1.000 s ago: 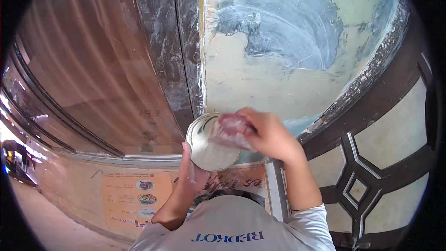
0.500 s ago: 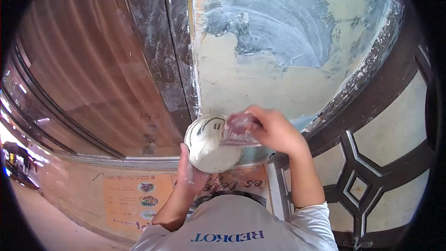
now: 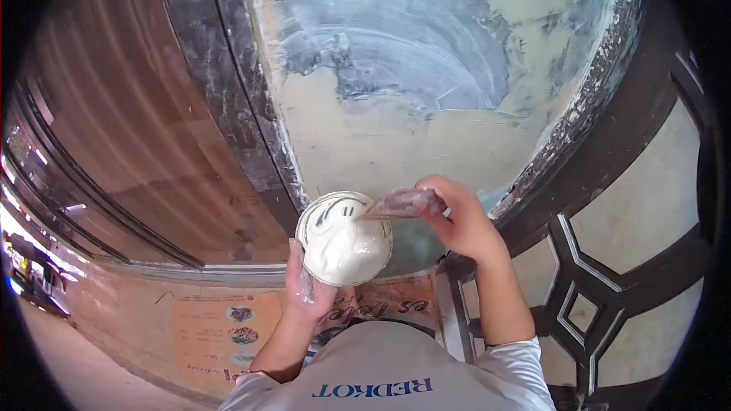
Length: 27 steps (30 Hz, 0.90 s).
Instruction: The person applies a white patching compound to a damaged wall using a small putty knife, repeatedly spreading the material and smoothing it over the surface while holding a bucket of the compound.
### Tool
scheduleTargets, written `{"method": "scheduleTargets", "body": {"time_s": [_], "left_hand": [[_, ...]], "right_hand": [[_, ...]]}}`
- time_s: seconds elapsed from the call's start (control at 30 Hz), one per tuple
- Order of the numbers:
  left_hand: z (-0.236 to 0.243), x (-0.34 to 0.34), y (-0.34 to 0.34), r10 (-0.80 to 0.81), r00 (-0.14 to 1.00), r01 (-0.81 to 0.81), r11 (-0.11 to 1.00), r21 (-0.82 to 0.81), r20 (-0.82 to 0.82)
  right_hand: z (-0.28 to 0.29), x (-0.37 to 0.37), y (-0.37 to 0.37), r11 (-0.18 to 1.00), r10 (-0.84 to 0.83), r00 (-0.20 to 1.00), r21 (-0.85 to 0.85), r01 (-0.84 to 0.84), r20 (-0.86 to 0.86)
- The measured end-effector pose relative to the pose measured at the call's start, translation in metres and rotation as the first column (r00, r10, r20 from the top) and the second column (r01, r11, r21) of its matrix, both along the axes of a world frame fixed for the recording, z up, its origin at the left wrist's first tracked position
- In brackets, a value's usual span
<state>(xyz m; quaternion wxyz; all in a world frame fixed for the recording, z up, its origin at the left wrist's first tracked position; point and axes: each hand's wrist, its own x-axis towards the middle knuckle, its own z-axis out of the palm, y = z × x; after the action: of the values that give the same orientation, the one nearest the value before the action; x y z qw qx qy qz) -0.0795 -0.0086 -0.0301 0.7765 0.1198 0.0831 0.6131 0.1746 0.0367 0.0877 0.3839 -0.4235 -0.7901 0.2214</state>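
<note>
Near the middle of the view my left hand (image 3: 308,288) holds a white bowl (image 3: 314,218) from its lower left side, with the thumb up along the rim. Thick white paste (image 3: 346,253) fills much of the bowl, and dark marks show on its inner wall. My right hand (image 3: 466,222) grips a flat, paste-smeared scraper (image 3: 402,202) that looks reddish and translucent. The scraper's left edge reaches over the bowl's upper right rim, by the paste. White smears mark my left palm.
Ahead is a beige wall panel (image 3: 365,141) with a grey-white smeared patch (image 3: 411,46). A dark wooden frame (image 3: 228,53) and brown glass pane (image 3: 145,129) stand left. A dark lattice door (image 3: 575,274) stands right. An orange poster (image 3: 221,331) lies low on the left.
The scraper has turned from broad side to a narrower slant, its edge still over the bowl. The paste surface has shifted. The wall has slid left in the view.
</note>
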Motion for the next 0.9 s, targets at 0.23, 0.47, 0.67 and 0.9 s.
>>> {"method": "scheduleTargets", "body": {"time_s": [0.23, 0.47, 0.67, 0.9], "left_hand": [[0.001, 0.029, -0.001, -0.009, 1.0, 0.009, 1.0, 0.004, -0.019], [0.001, 0.063, -0.003, 0.003, 0.988, -0.011, 0.999, -0.05, -0.156], [-0.003, 0.092, -0.004, -0.004, 0.971, -0.003, 1.0, -0.028, -0.239], [-0.004, 0.122, -0.005, 0.044, 0.977, -0.053, 0.998, -0.035, -0.209]], "right_hand": [[-0.047, 0.049, -0.007, 0.999, -0.036, 0.99, -0.014, 0.034, -0.136], [-0.081, 0.086, -0.019, 0.99, -0.125, 0.986, 0.044, 0.131, -0.109], [-0.083, 0.11, -0.017, 0.977, -0.154, 0.985, 0.159, 0.141, 0.073], [-0.118, 0.161, -0.001, 0.984, -0.162, 0.986, -0.072, 0.165, 0.048]]}}
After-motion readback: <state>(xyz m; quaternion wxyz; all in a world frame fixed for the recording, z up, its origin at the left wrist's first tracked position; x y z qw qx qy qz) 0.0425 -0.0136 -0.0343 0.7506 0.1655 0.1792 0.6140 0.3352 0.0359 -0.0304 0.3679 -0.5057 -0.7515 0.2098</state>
